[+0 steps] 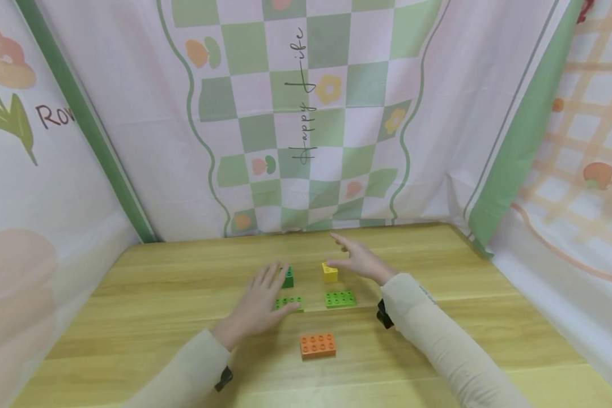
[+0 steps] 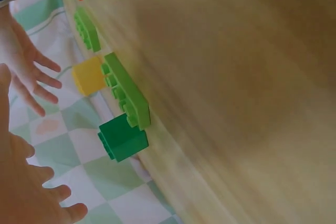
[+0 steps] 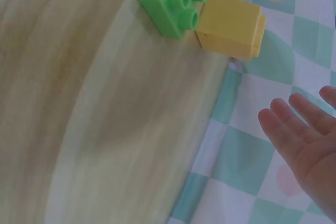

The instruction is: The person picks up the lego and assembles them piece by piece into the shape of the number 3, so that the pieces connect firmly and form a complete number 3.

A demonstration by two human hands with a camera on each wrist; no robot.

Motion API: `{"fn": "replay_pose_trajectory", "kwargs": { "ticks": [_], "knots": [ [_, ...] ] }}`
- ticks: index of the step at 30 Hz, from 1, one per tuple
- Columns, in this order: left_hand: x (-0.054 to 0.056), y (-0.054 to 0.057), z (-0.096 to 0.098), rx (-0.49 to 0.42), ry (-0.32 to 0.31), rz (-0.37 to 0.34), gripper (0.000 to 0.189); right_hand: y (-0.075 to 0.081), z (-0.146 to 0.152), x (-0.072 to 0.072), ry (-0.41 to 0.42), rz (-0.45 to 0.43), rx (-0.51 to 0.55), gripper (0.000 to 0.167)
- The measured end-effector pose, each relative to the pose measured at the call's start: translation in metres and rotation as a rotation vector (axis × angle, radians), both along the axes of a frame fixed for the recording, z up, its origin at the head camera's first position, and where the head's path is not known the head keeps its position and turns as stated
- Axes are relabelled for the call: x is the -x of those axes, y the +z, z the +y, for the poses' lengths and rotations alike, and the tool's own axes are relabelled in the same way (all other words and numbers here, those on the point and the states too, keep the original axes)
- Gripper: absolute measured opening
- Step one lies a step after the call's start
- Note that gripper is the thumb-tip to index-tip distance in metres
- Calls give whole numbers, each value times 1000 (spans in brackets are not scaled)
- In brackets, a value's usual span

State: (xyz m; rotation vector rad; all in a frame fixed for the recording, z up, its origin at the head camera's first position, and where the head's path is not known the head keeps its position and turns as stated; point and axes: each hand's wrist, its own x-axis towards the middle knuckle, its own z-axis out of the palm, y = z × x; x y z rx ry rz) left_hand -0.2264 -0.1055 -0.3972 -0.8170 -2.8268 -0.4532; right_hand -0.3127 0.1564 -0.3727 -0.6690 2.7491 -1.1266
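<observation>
My left hand (image 1: 260,300), fingers extended and holding nothing, hovers over the left side of the bricks. It partly covers a dark green brick (image 1: 288,279) and a flat light green brick (image 1: 294,305) in the head view; both show in full in the left wrist view. Beside the yellow brick (image 1: 330,273) is my right hand (image 1: 362,260), raised with its fingers spread and nothing in it. Nearer to me than the yellow brick lies a second light green brick (image 1: 340,299). An orange brick (image 1: 318,345) with several studs sits closest to me.
The bricks stand on a wooden table (image 1: 418,362). Behind it hangs a checkered green and white curtain (image 1: 326,141), with printed cloth (image 1: 30,198) along the left and more cloth (image 1: 581,170) on the right.
</observation>
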Motion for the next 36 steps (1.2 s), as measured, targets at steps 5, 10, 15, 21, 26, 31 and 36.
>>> {"fn": "replay_pose_trajectory", "kwargs": {
  "ticks": [5,10,15,21,26,31,36],
  "knots": [
    [-4,-4,1,-13,-29,-22,81,-8,1,2,-5,-16,28,76],
    [-8,-6,2,-21,-47,-66,82,-13,3,3,-25,-48,37,76],
    [-11,-9,2,-35,-71,-103,80,-17,3,3,-46,-84,45,75],
    [-15,-12,3,-35,-101,-132,78,-23,4,4,-59,-107,46,75],
    [-18,-12,5,-50,-139,-173,77,-27,3,3,-57,-111,57,74],
    [-20,-16,6,-60,-155,-191,78,-30,4,2,-52,-116,58,72],
    [-23,-19,6,-44,-171,-221,79,-33,5,2,-46,-140,60,70]
  ]
}}
